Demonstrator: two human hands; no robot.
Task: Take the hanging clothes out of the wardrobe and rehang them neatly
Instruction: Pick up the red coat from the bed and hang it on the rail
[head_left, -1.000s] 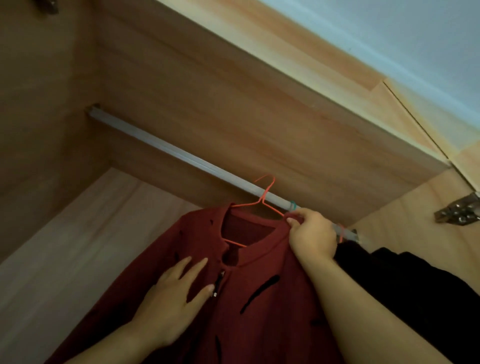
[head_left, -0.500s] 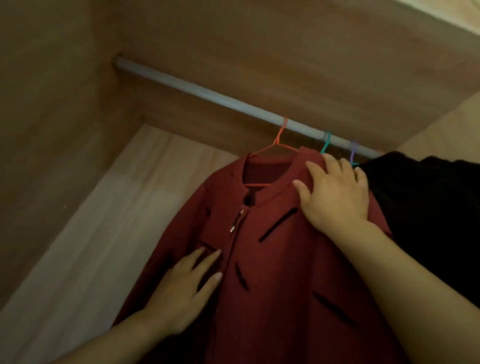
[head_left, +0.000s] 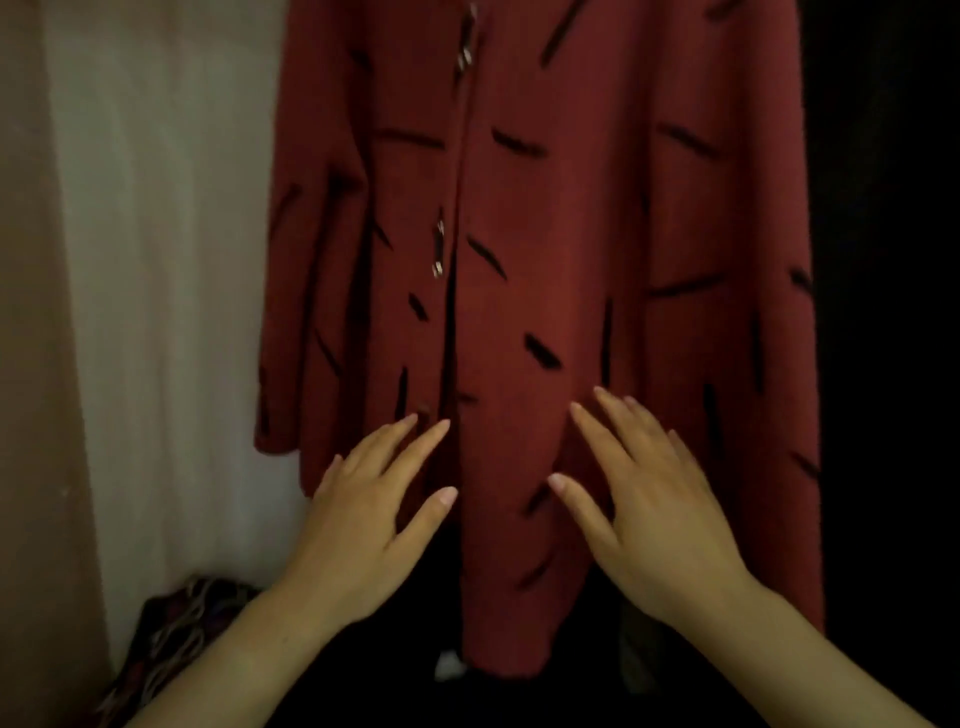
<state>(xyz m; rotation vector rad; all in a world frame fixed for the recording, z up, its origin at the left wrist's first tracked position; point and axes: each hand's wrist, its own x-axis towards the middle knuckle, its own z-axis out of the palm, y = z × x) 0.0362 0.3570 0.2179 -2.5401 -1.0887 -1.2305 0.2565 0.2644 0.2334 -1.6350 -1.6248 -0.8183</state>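
At the middle of the wardrobe (head_left: 31, 364), hanging full length with its long axis vertical: a dark red coat (head_left: 571, 234) flecked with black dashes, front opening and toggle fasteners (head_left: 439, 249) running down just left of centre, hem low and near, hanger out of view above. Against its lower front, both hands laid flat, fingers straight and spread, nothing pinched: left hand (head_left: 363, 525) on the left panel beside the opening, right hand (head_left: 654, 514) on the right panel, about level, neither clearly nearer. Up and ahead of both palms, most of the cloth; probably a smoothing stroke next, down the length toward the hem. Hard to judge how firmly pressed. To the right, against the coat's edge, dark clothing (head_left: 883, 260), barely readable in shadow. Behind and left, a pale back panel (head_left: 171, 234). Low at the near left, a bundle of patterned fabric (head_left: 171, 623); just below the hem, a small white object (head_left: 449, 665), not identifiable.
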